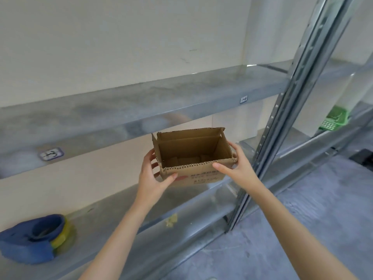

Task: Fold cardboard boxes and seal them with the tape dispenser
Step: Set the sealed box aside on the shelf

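**Between both hands, over the lower shelf: open box gripped at its two ends**

Centre frame, the small cardboard box is held up off the lower metal shelf, mouth upward, printed face toward the person. Its long axis runs roughly 9 to 3 o'clock. The left hand grips the 9 o'clock end, thumb on the front face, fingers curled round the side. The right hand grips the 3 o'clock end, thumb on the front rim, fingers behind. The far and left flaps stand up; the top is unsealed. Folded flaps show inside on the bottom; whether they are taped cannot be told.

Key relation: the blue tape dispenser with its yellow roll sits on the same shelf at about 8 o'clock from the box, well apart from it, on the left hand's side. Judgement: the left hand is nearer for the reach, while the right would have to steady the box alone or set it down first. A green basket sits at 2 o'clock, beyond the shelf upright.
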The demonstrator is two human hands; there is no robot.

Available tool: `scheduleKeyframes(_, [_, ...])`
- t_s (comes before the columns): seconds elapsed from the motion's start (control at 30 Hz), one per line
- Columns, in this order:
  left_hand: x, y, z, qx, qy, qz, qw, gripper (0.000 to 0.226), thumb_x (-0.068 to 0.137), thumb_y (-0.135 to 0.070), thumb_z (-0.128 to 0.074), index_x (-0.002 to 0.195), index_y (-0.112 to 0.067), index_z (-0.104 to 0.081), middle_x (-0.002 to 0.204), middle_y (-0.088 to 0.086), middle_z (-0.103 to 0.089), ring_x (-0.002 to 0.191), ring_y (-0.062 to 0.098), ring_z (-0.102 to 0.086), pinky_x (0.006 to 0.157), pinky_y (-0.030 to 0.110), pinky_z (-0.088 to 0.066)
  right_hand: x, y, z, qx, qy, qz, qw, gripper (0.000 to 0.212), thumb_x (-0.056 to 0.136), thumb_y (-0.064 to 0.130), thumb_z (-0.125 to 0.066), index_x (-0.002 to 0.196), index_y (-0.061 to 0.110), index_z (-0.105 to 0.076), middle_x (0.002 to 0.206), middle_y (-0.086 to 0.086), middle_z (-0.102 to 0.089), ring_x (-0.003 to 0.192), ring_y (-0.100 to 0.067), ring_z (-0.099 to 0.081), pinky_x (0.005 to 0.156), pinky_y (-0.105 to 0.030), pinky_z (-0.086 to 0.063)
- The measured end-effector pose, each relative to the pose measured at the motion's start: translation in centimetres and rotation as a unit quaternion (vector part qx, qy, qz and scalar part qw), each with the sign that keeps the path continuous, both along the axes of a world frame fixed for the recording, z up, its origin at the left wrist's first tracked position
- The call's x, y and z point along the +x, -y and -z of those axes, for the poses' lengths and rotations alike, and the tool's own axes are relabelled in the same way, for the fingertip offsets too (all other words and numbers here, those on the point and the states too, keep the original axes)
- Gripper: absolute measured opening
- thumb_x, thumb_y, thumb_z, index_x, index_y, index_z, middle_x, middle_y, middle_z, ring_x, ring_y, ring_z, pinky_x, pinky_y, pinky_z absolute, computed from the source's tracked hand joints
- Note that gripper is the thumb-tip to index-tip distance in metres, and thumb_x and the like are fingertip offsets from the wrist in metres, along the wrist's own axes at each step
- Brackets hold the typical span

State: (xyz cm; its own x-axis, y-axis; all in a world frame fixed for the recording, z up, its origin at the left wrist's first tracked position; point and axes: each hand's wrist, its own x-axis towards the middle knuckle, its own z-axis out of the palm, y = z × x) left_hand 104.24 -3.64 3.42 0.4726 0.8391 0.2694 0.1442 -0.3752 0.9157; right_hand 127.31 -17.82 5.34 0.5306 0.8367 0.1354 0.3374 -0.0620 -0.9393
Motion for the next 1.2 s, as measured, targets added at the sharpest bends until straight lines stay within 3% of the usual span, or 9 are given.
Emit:
scheduleKeyframes(0.1, [5.2, -0.8, 0.8, -0.011, -0.013, 0.014, 1.000, 0.092, 0.072, -0.029, -0.087, 0.145, -0.030, -0.031, 0.137, -0.017, -0.043, 0.113, -0.003, -0.052, 0.089, 0.012, -0.046, 4.6, 0.0, -0.1, 0.005, -0.022, 0.009, 1.000, 0.084, 0.074, 0.035, -0.081, 0.145, 0.034, -0.036, 0.134, 0.010, -0.057, 0.112, -0.001, -0.061, 0.079, -0.015, -0.053])
scheduleKeyframes(0.27, [12.9, -2.7, 2.6, -0.043, -0.010, 0.027, 0.999, 0.094, 0.071, -0.030, -0.088, 0.146, -0.034, -0.031, 0.138, -0.018, -0.044, 0.114, -0.003, -0.051, 0.098, 0.029, -0.050, 12.0, -1.8, 0.4, -0.029, -0.049, 0.014, 0.998, 0.079, 0.075, 0.049, -0.073, 0.144, 0.038, -0.036, 0.136, 0.010, -0.053, 0.105, 0.019, -0.054, 0.081, -0.012, -0.048])
scheduleKeyframes(0.4, [17.2, -4.0, 4.0, -0.078, -0.002, 0.026, 0.997, 0.086, 0.070, -0.031, -0.088, 0.137, -0.044, -0.036, 0.139, -0.011, -0.049, 0.120, 0.006, -0.054, 0.096, 0.040, -0.055, 16.6, -3.5, 1.5, -0.068, -0.065, 0.020, 0.995, 0.075, 0.075, 0.065, -0.071, 0.138, 0.046, -0.034, 0.134, 0.011, -0.055, 0.122, -0.007, -0.054, 0.093, -0.023, -0.045])
scheduleKeyframes(0.5, [19.4, -4.8, 5.1, -0.085, -0.016, 0.019, 0.996, 0.074, 0.069, -0.040, -0.089, 0.122, -0.057, -0.040, 0.131, -0.015, -0.053, 0.116, 0.003, -0.056, 0.093, 0.043, -0.057, 19.0, -4.5, 1.7, -0.079, -0.101, 0.024, 0.991, 0.062, 0.080, 0.051, -0.065, 0.133, 0.040, -0.035, 0.116, 0.022, -0.055, 0.111, 0.004, -0.053, 0.079, -0.012, -0.041])
scheduleKeyframes(0.63, [21.1, -5.4, 7.1, -0.092, -0.042, 0.004, 0.995, 0.078, 0.058, -0.073, -0.079, 0.124, -0.064, -0.038, 0.134, -0.017, -0.053, 0.120, 0.009, -0.056, 0.095, 0.047, -0.055, 21.4, -5.3, 2.6, -0.085, -0.083, 0.031, 0.992, 0.064, 0.079, 0.055, -0.070, 0.132, 0.036, -0.041, 0.123, 0.020, -0.055, 0.114, 0.000, -0.054, 0.088, -0.018, -0.044])
scheduleKeyframes(0.93, [22.9, -3.9, 7.3, -0.088, -0.042, -0.016, 0.995, 0.082, 0.073, -0.028, -0.087, 0.111, -0.079, -0.035, 0.134, -0.014, -0.052, 0.117, 0.009, -0.059, 0.093, 0.045, -0.056, 23.9, -5.8, 4.1, -0.094, -0.057, 0.032, 0.993, 0.073, 0.073, 0.064, -0.073, 0.134, 0.030, -0.051, 0.123, 0.013, -0.062, 0.115, -0.007, -0.058, 0.092, -0.024, -0.049])
scheduleKeyframes(1.03, [23.2, -2.9, 7.1, -0.092, -0.042, -0.034, 0.994, 0.084, 0.070, -0.034, -0.088, 0.118, -0.076, -0.033, 0.137, -0.016, -0.049, 0.120, 0.010, -0.057, 0.095, 0.044, -0.055, 24.4, -5.7, 4.1, -0.093, -0.023, 0.021, 0.995, 0.073, 0.072, 0.065, -0.070, 0.135, 0.032, -0.052, 0.124, 0.017, -0.061, 0.115, -0.002, -0.057, 0.100, -0.033, -0.049])
scheduleKeyframes(1.13, [23.5, -1.8, 6.9, -0.090, -0.052, -0.049, 0.993, 0.085, 0.062, -0.054, -0.082, 0.131, -0.066, -0.033, 0.141, -0.015, -0.047, 0.123, 0.009, -0.055, 0.098, 0.045, -0.053, 24.6, -5.5, 4.0, -0.073, 0.014, 0.013, 0.997, 0.059, 0.084, 0.049, -0.072, 0.136, 0.032, -0.051, 0.126, 0.018, -0.060, 0.117, 0.000, -0.055, 0.103, -0.035, -0.048])
scheduleKeyframes(1.2, [23.4, -1.4, 6.3, -0.082, -0.072, -0.057, 0.992, 0.084, 0.066, -0.051, -0.083, 0.136, -0.056, -0.036, 0.139, -0.014, -0.047, 0.122, 0.012, -0.055, 0.100, 0.045, -0.052, 24.8, -5.4, 3.4, -0.057, 0.053, -0.001, 0.997, 0.056, 0.086, 0.039, -0.073, 0.137, 0.029, -0.051, 0.131, 0.016, -0.059, 0.122, -0.001, -0.053, 0.106, -0.034, -0.046])
